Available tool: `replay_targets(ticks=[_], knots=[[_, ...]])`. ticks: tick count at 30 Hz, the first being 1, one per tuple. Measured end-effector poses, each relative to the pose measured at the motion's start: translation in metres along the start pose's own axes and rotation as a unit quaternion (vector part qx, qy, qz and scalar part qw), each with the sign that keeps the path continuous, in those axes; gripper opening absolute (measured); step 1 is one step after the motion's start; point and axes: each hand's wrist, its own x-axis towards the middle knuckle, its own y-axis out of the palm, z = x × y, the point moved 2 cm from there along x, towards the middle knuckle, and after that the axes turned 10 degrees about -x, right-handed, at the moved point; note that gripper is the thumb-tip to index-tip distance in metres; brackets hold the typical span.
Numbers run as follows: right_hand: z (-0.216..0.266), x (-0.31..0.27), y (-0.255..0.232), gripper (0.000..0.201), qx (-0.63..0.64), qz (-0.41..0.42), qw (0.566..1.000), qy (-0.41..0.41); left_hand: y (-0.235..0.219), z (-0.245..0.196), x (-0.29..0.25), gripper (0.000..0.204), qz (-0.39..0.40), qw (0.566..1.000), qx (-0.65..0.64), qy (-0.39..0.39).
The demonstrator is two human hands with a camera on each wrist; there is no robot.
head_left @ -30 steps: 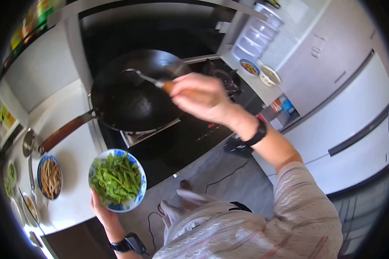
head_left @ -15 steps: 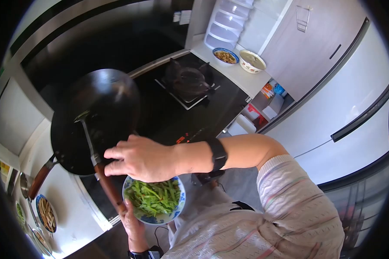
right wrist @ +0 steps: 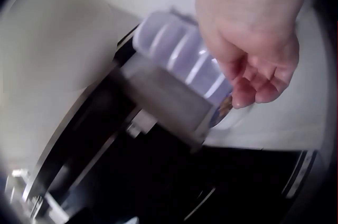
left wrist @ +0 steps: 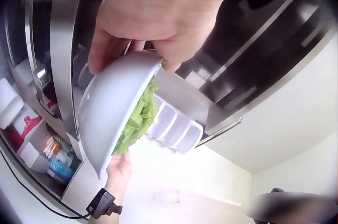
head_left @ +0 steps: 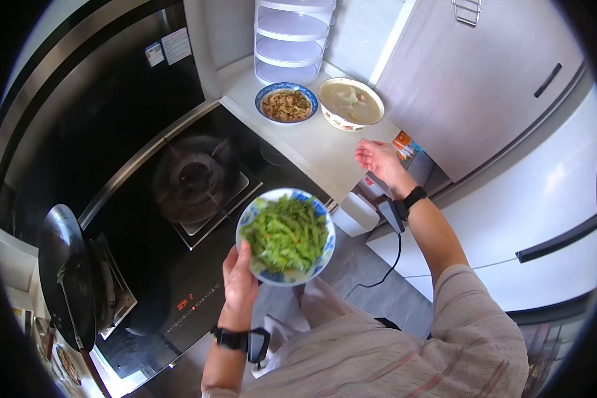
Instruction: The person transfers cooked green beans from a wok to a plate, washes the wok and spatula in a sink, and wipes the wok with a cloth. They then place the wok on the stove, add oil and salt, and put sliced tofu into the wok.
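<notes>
My left hand (head_left: pixel 240 282) grips a blue-and-white bowl (head_left: pixel 327 244) by its near left rim, the thumb over the edge. Cut green leaves and stems (head_left: pixel 288 229) fill this bowl, held out in front of my body at the stove's front edge. In the left wrist view the fingers lie under the bowl's white outside (left wrist: pixel 113 105). My right hand (head_left: pixel 378 161) hangs in the air by the right counter's front edge, nearest a patterned soup bowl (head_left: pixel 338 121). Its fingers are loosely curled with nothing in them, as the right wrist view also shows.
On the left burner sits a black wok (head_left: pixel 63 249) with a long-handled spatula (head_left: pixel 71 315) in it. The right burner (head_left: pixel 196 176) is bare. A blue-rimmed bowl of brown food (head_left: pixel 288 105) stands beside the soup, before a clear tiered rack (head_left: pixel 292 50). A cable hangs from the right wrist.
The right hand has let go of the spatula, left in the wok, and moved right toward the counter. The left hand has carried the bowl of greens right as the view turned right.
</notes>
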Motion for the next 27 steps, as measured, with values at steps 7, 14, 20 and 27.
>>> replay_targets(ticks=[7,14,20,27], knots=[[-0.006,-0.072,0.032,0.035,0.135,-0.032,0.99,-0.01,0.028,-0.026,0.007,0.04,0.077,0.995,0.058,-0.019],[-0.044,-0.011,0.026,0.034,0.161,0.001,0.987,-0.009,0.031,0.022,0.091,0.045,0.027,0.994,0.106,-0.017],[-0.057,0.024,0.017,0.03,0.166,-0.019,0.986,-0.014,0.035,0.037,0.116,0.049,-0.011,0.989,0.148,0.011],[-0.057,0.056,0.006,0.026,0.176,0.006,0.984,-0.003,0.034,0.033,0.124,0.047,-0.023,0.963,0.267,0.031]])
